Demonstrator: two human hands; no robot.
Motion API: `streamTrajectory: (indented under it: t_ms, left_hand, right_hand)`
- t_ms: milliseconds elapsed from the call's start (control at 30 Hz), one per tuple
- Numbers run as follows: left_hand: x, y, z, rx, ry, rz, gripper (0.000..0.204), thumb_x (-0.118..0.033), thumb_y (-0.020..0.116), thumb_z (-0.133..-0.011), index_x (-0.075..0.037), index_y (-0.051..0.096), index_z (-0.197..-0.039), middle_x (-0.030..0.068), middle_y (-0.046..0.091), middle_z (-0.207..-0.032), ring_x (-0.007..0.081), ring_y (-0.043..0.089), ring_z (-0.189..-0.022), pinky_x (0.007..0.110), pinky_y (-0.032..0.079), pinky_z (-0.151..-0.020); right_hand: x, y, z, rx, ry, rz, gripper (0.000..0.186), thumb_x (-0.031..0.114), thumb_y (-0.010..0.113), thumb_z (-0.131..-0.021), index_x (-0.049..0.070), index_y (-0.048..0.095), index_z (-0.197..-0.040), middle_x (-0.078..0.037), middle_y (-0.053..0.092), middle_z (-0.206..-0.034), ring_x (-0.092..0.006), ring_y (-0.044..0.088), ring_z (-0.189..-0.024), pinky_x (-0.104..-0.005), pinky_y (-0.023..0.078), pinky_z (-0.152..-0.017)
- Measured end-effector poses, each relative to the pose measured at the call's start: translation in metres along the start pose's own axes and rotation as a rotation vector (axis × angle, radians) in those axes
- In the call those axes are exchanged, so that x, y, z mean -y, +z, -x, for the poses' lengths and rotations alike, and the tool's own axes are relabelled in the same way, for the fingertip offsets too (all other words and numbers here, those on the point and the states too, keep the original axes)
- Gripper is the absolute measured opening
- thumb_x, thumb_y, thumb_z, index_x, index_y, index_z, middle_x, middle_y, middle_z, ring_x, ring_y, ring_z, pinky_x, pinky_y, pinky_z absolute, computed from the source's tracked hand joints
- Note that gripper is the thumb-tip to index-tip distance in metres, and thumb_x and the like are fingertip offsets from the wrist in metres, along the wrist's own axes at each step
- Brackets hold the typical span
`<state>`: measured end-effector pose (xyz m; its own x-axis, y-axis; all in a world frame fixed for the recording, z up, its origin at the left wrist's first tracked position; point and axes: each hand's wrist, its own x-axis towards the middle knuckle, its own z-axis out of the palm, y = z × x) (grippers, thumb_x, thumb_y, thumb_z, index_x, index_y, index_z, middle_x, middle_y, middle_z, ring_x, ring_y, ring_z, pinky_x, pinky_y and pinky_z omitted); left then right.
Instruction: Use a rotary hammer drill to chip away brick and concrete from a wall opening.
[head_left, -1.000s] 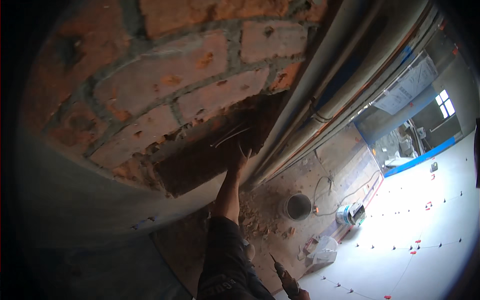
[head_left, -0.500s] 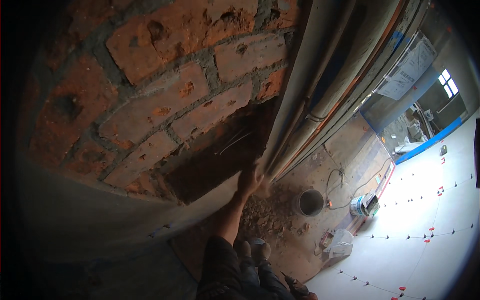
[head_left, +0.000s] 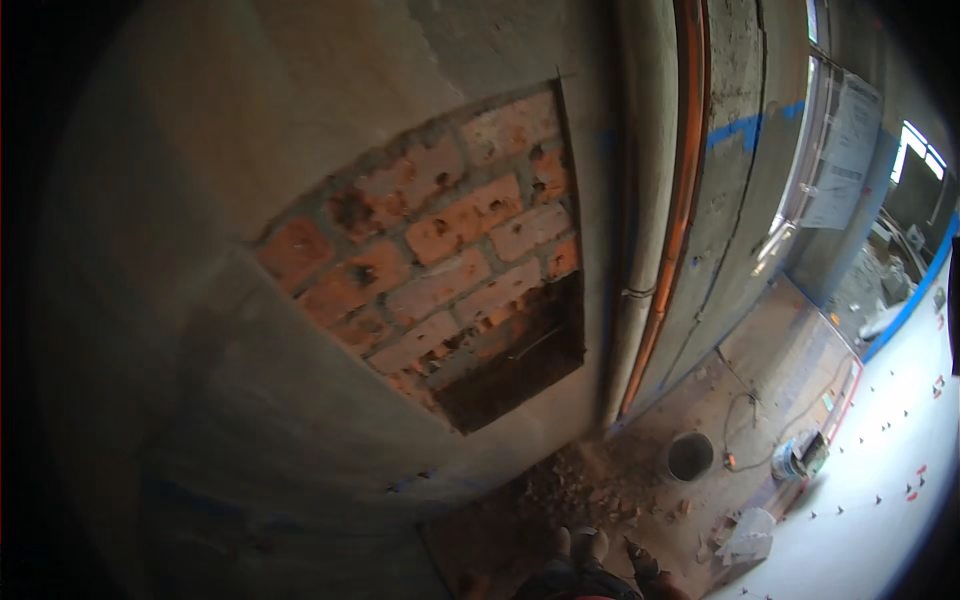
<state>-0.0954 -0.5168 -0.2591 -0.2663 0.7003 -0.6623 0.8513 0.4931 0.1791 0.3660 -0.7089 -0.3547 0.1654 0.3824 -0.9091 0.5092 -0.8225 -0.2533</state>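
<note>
A recess (head_left: 470,260) in the grey plastered wall lays bare rough red bricks (head_left: 450,225) with grey mortar. At its lower end is a deeper dark cavity (head_left: 520,365), with a thin pale strand in it. Neither of my hands can be made out. At the lower edge, right of my feet (head_left: 583,543), a dark, narrow tool-like thing (head_left: 648,568) sticks up; its kind is unclear, and no hand shows on it.
A pale pipe (head_left: 645,200) and an orange-brown pipe (head_left: 684,200) run down beside the recess. Broken rubble (head_left: 580,490) lies on the floor covering. Also there are a bucket (head_left: 690,457), a cable (head_left: 740,420), a white tub (head_left: 788,460) and a clear plastic bag (head_left: 748,537).
My left hand has left the cavity's lower edge and dropped out of view. My view has drawn back from the bricks, showing the whole recess. The dark tool-like thing appears farther right.
</note>
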Motion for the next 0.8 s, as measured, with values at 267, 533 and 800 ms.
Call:
streamTrajectory:
  t_ms: [267,533,800]
  left_hand:
    - [0.068,-0.075,0.039,-0.624,-0.324,0.407,0.040,-0.040,0.081,-0.087,-0.005,0.084,-0.106,0.0212,0.082,-0.103,0.0358,0.078,-0.090,0.050,0.063,-0.088]
    - [0.003,0.024,0.040,-0.553,-0.195,0.526,0.029,-0.037,0.081,-0.090,-0.009,0.087,-0.089,0.0124,0.084,-0.090,0.0352,0.077,-0.076,0.047,0.062,-0.080]
    - [0.056,0.059,0.046,-0.494,0.133,-0.106,0.036,-0.041,0.070,-0.105,-0.008,0.083,-0.111,0.0103,0.081,-0.097,0.0321,0.077,-0.087,0.050,0.060,-0.091]
  right_hand:
    - [0.011,-0.105,-0.065,-0.027,-0.171,0.153,0.049,0.057,0.076,-0.091,0.010,0.083,-0.105,-0.018,0.081,-0.103,-0.0305,0.079,-0.099,-0.0451,0.060,-0.087]
    - [0.014,-0.159,-0.067,-0.149,-0.118,0.255,0.056,0.062,0.076,-0.087,0.007,0.084,-0.097,-0.019,0.082,-0.093,-0.0346,0.082,-0.092,-0.0451,0.063,-0.078]
    - [0.049,-0.147,-0.030,0.009,-0.081,0.489,0.069,0.063,0.080,-0.078,0.011,0.083,-0.124,-0.018,0.080,-0.127,-0.0378,0.074,-0.124,-0.0486,0.059,-0.105]
